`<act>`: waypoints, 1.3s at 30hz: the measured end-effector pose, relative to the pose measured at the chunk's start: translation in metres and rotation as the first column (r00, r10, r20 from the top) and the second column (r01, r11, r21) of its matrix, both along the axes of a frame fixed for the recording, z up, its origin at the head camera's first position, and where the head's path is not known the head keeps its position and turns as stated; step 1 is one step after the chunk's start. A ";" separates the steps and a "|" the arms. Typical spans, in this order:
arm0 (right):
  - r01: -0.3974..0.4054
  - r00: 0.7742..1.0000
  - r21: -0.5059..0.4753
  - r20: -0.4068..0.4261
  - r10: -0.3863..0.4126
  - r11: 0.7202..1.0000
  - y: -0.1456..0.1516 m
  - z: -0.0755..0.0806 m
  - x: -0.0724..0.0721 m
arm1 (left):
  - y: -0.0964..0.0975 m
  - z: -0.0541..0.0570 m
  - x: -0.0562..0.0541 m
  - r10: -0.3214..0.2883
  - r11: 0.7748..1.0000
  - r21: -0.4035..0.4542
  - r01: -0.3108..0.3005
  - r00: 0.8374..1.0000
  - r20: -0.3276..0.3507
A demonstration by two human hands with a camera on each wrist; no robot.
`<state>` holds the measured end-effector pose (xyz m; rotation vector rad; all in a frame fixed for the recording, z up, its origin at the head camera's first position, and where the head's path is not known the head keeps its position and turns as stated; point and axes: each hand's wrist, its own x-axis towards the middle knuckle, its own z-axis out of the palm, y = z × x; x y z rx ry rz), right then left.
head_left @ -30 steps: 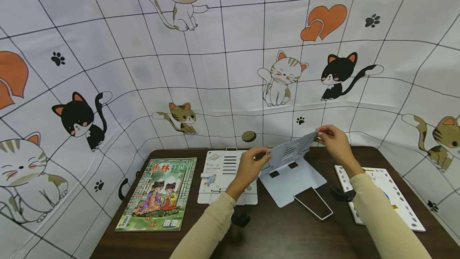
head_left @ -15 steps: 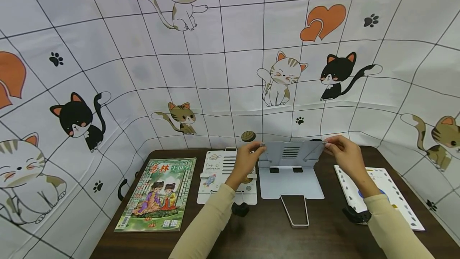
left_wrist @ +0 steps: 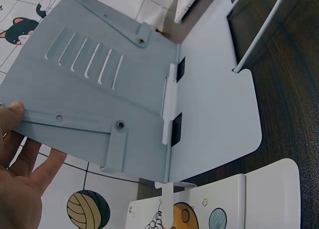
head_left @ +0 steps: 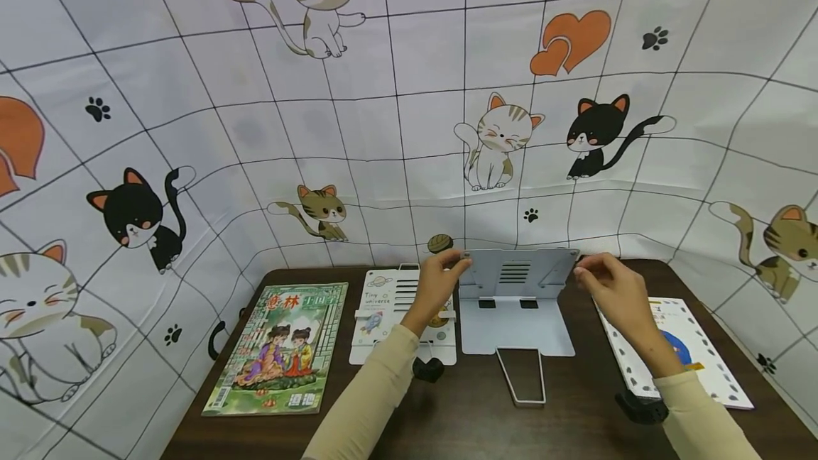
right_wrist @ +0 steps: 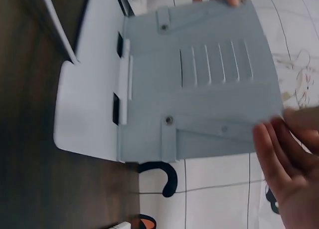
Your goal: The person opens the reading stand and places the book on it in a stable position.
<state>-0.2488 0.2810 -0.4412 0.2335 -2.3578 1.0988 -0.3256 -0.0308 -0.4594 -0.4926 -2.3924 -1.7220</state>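
Observation:
A grey metal book stand (head_left: pixel 517 325) stands unfolded, its base plate flat on the table and its slotted back panel (left_wrist: pixel 94 84) raised. My left hand (head_left: pixel 437 286) pinches the panel's upper left corner, with fingers behind it in the left wrist view. At the panel's upper right corner is my right hand (head_left: pixel 616 297), thumb and fingertips pinching the edge in the right wrist view. Two riveted strips (right_wrist: pixel 169 134) lie along the panel. A white wire loop (head_left: pixel 525 378) sticks out from the base plate toward me.
Left of it lies a white "Tiny universe" book stand (head_left: pixel 377 336), partly hidden by my left arm. Farther left is a green magazine (head_left: pixel 277 353). A white book with printed edges (head_left: pixel 709 353) lies at the right, under my right forearm. Cat-print cloth (head_left: pixel 409 126) surrounds the table (head_left: pixel 473 424).
The stand has turned from an angle to face me squarely and its base settled flat. My right hand has shifted down and outward; the left stayed at its corner.

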 end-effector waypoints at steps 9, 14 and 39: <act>-0.472 0.880 0.223 0.183 0.439 0.853 -0.023 -0.025 0.029 | 0.000 -0.003 -0.001 0.009 1.000 0.002 -0.009 1.000 -0.019; -0.666 0.740 0.245 0.331 0.585 0.704 -0.030 -0.050 0.038 | 0.001 -0.002 -0.002 0.021 1.000 -0.008 -0.021 0.999 -0.040; -0.765 0.607 0.116 0.458 0.650 0.633 -0.031 -0.054 0.037 | 0.000 0.002 0.001 -0.019 1.000 -0.002 0.019 1.000 -0.010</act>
